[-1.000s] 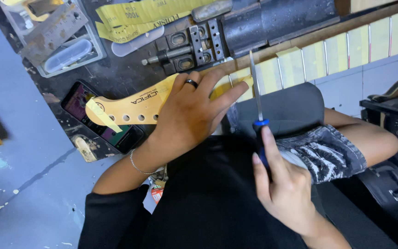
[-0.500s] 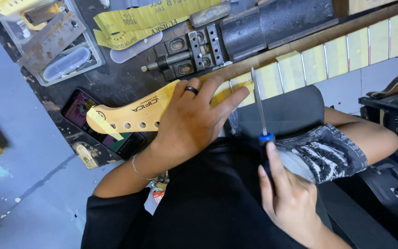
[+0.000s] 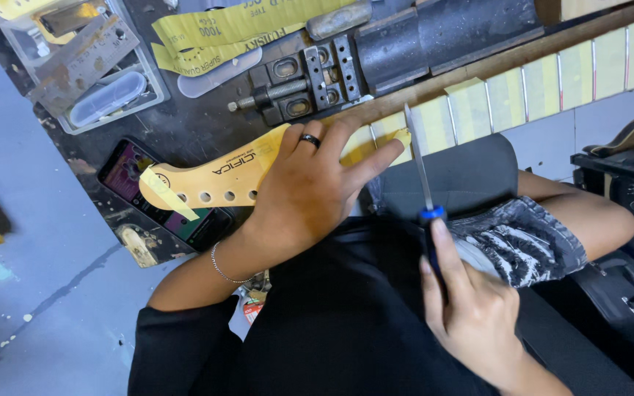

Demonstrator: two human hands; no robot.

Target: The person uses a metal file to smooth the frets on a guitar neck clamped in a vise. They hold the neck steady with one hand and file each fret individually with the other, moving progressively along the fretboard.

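Note:
My left hand (image 3: 310, 194), with a dark ring on one finger, lies flat over a yellow wooden guitar headstock (image 3: 214, 176) with a row of small holes, pressing it against the dark workbench (image 3: 185, 121). My right hand (image 3: 471, 308) grips the blue-and-black handle of a screwdriver (image 3: 425, 183). Its long metal shaft points up, and the tip is beside the yellow neck end near my left fingertips. I sit with a bare knee and patterned shorts (image 3: 522, 238) to the right.
A metal vise (image 3: 310, 77) sits on the bench above the headstock. A smartphone (image 3: 159, 194) with a lit screen lies under the headstock's left end. Yellow sandpaper strips (image 3: 236, 26) and a clear tray (image 3: 97, 73) are at the back. A dark case (image 3: 625, 169) stands at right.
My right hand has drifted slightly right and lower with the screwdriver. My left hand stays pressed on the headstock.

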